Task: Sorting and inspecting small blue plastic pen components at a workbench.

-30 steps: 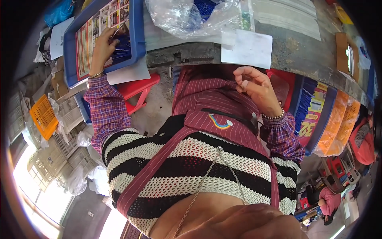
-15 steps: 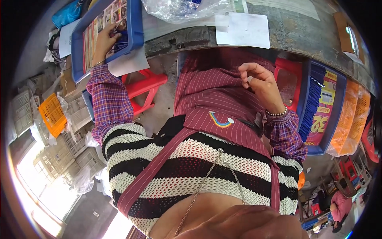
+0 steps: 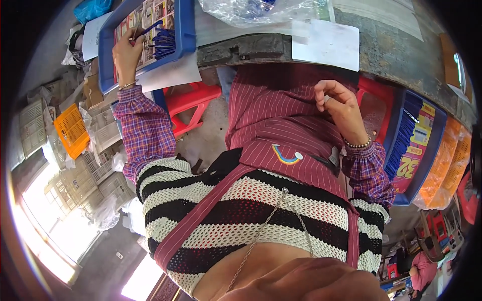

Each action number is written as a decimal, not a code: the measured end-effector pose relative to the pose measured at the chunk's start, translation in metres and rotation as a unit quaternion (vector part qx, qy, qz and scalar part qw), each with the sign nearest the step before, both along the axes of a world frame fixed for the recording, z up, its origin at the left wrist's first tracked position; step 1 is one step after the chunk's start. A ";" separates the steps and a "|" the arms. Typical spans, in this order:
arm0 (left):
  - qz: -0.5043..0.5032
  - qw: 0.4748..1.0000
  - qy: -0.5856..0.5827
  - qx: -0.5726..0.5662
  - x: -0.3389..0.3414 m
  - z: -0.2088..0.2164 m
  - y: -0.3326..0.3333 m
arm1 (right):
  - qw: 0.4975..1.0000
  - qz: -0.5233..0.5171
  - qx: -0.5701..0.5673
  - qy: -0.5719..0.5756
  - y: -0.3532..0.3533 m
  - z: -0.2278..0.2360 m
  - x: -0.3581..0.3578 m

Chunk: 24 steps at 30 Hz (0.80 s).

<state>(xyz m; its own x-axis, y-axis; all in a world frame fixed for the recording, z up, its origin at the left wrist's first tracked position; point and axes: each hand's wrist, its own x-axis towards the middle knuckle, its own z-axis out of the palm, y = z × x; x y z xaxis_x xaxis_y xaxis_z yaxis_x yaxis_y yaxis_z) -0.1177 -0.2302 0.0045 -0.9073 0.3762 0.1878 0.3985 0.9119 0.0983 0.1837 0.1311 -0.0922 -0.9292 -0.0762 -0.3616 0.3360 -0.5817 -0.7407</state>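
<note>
A blue stick [image 3: 151,27] is held in the left hand [image 3: 127,52] over a tray [image 3: 186,44], where other sticks [image 3: 163,46] are heaped on printed paper [image 3: 156,11]. The right hand [image 3: 343,106] is held, fingers curled, above the apron [image 3: 276,118]. On the table [image 3: 386,55], a sheet [image 3: 327,46] and a clear bag [image 3: 241,14] are laid.

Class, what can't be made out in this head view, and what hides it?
All in the head view:
Near end of the thin blue piece: covered by the left hand.
Anything inside the right hand: hidden by its curled fingers.
Far end of the left blue tray: cut off by the top edge.
Clear bag: top edge cuts it.
Distant person's activity: too small.
</note>
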 end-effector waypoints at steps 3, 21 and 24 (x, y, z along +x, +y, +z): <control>0.011 0.996 0.041 0.079 0.007 0.012 -0.001 | 1.000 0.008 0.006 -0.012 -0.004 0.005 -0.006; -0.525 0.823 -0.212 0.051 0.135 0.019 0.200 | 0.995 0.098 -0.035 0.010 -0.018 0.043 -0.025; -0.454 0.868 -0.127 0.157 0.100 0.025 0.203 | 0.995 0.061 -0.075 -0.039 -0.017 0.044 -0.026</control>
